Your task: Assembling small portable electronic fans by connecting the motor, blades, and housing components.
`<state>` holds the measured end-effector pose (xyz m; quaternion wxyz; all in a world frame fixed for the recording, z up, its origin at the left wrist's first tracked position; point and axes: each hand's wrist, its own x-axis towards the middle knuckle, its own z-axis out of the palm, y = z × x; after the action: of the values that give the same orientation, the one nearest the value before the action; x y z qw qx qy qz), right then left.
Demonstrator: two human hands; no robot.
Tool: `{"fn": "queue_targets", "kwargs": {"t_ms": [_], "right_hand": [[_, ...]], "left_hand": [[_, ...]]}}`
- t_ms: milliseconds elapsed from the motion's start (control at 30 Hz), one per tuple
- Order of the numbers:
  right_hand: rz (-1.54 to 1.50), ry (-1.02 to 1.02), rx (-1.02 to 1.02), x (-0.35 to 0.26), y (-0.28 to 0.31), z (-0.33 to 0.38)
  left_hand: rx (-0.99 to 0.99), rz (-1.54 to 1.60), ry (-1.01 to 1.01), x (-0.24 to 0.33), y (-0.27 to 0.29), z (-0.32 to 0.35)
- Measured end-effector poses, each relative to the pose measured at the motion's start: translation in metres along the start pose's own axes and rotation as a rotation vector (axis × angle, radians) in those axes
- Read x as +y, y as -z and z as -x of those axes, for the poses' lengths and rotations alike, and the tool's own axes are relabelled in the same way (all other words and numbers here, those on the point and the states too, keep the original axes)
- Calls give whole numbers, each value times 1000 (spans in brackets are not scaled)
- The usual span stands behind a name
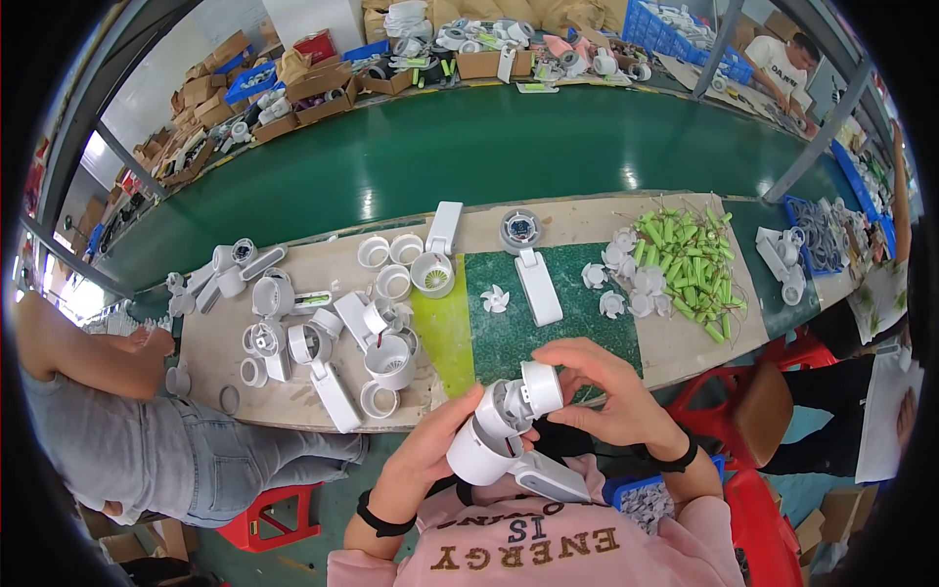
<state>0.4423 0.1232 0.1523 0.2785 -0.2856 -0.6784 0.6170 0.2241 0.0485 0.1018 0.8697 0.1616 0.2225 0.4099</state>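
apparently i'm mid-assembly; my left hand (437, 436) grips the white handheld fan (481, 456) beside the table (577, 230); my right hand (614, 396) pinches its end cup (542, 388); next likely calls for aligning them.

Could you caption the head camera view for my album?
Fingers grip white plastic parts beside a table with white housings, bladed rotors and green cylinders.

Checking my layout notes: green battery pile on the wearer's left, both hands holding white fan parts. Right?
Wrong side: the head view shows the green battery pile on the right. The rest stands: left hand and right hand hold white fan parts.
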Motion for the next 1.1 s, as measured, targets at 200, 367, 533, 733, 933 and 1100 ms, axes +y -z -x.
{"fn": "queue_targets", "kwargs": {"t_ms": [200,367,533,733,933,1100], "right_hand": [[277,229,-91,-1,6,-2],[227,186,-119,1,-6,2],[253,139,-80,5,-10,5],[204,132,96,12,-5,20],[294,242,175,22,-10,27],[432,313,255,15,-8,51]], "left_hand": [[44,42,22,-2,1,3],[66,64,36,-3,-3,2],[95,147,73,-5,5,4],[49,-112,82,2,-1,-16],[276,-359,-86,-14,-16,-6],[301,-360,71,-5,-20,-26]]}}
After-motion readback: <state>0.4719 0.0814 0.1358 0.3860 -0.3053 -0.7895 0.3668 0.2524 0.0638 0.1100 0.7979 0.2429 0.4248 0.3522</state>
